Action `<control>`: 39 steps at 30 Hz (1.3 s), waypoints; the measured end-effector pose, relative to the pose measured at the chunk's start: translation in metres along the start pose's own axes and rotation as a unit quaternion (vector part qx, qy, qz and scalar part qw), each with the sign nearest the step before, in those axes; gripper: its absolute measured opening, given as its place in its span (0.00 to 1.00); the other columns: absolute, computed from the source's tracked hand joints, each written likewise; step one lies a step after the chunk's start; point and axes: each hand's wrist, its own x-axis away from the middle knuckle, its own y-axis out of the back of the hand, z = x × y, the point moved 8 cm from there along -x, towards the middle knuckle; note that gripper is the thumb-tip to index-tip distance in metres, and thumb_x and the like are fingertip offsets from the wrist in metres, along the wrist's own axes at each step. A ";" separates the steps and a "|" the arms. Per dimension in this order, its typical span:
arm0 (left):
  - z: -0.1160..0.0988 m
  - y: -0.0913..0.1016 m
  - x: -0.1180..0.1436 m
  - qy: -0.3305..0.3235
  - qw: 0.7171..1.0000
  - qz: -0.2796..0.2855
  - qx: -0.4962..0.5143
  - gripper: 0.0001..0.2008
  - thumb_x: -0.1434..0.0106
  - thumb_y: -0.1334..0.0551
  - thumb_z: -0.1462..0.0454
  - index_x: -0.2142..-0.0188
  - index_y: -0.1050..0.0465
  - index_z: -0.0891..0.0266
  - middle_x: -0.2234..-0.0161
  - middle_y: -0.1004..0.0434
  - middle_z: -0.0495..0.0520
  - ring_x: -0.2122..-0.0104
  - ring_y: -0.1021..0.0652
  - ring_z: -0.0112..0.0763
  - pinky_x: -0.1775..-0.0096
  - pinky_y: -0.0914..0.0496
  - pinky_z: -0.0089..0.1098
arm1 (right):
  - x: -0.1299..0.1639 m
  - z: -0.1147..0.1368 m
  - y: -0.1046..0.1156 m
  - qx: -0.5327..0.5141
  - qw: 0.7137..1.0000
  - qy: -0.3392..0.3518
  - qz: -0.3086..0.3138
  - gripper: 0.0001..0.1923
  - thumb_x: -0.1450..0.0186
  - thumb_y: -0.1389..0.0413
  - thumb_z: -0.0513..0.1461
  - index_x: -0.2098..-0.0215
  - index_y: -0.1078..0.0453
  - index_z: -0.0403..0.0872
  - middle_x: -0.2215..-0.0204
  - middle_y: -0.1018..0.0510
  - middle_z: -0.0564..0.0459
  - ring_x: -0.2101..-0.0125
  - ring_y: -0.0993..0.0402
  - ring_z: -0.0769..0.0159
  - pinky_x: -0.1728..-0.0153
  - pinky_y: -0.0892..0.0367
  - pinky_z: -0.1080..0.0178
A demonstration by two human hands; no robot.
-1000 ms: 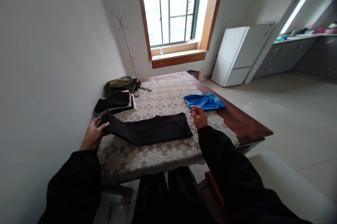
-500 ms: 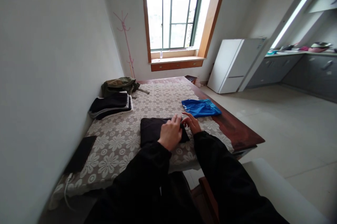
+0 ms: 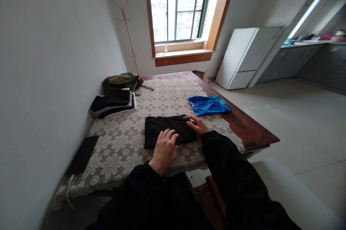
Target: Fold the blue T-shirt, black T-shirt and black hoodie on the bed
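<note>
A black garment (image 3: pixel 167 129), folded in half, lies on the flower-patterned tablecloth (image 3: pixel 119 150) in front of me. My left hand (image 3: pixel 164 149) rests flat on its near edge with the fingers spread. My right hand (image 3: pixel 198 125) presses on the garment's right end, fingers apart. Neither hand grips anything. Just beyond my right hand lies a folded blue garment (image 3: pixel 209 105).
A stack of folded dark and white clothes (image 3: pixel 113 103) and an olive bag (image 3: pixel 120 81) sit at the table's far left by the wall. A black phone (image 3: pixel 82 154) lies near left. The table's bare wooden edge (image 3: pixel 251 132) runs along the right; a white fridge (image 3: pixel 245 57) stands beyond.
One second ago the black garment lay stretched out long with my left hand at its left end. It has since been folded in half, and my left hand has moved back onto its near edge.
</note>
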 end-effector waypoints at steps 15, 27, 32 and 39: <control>0.000 -0.039 -0.039 0.050 0.992 -0.063 0.100 0.27 0.24 0.49 0.59 0.29 0.40 0.59 0.33 0.30 0.61 0.31 0.33 0.43 0.31 0.41 0.49 | -0.005 -0.021 0.013 -0.110 0.990 -0.067 -0.056 0.48 0.36 0.64 0.73 0.43 0.29 0.47 0.80 0.22 0.52 0.85 0.39 0.66 0.82 0.48 0.64; -0.025 -0.074 -0.038 -0.058 0.995 -0.039 -0.074 0.30 0.26 0.47 0.62 0.27 0.44 0.65 0.28 0.40 0.63 0.28 0.39 0.42 0.30 0.43 0.47 | -0.008 -0.018 0.012 -0.051 0.998 -0.038 -0.024 0.42 0.41 0.36 0.60 0.35 0.33 0.48 0.82 0.35 0.64 0.81 0.43 0.69 0.78 0.46 0.66; -0.025 -0.072 -0.035 -0.066 0.993 -0.051 -0.084 0.27 0.25 0.48 0.62 0.29 0.40 0.65 0.28 0.39 0.61 0.29 0.38 0.41 0.30 0.41 0.45 | -0.008 -0.019 0.014 -0.036 0.997 -0.014 -0.065 0.42 0.38 0.38 0.56 0.31 0.40 0.50 0.70 0.23 0.58 0.77 0.36 0.70 0.74 0.38 0.65; -0.024 -0.070 -0.027 -0.068 0.994 -0.044 -0.067 0.28 0.27 0.46 0.64 0.29 0.39 0.64 0.29 0.37 0.60 0.29 0.37 0.42 0.30 0.42 0.47 | -0.009 -0.017 0.010 0.016 0.999 0.020 -0.039 0.31 0.38 0.37 0.52 0.40 0.28 0.50 0.57 0.18 0.50 0.70 0.28 0.65 0.65 0.30 0.60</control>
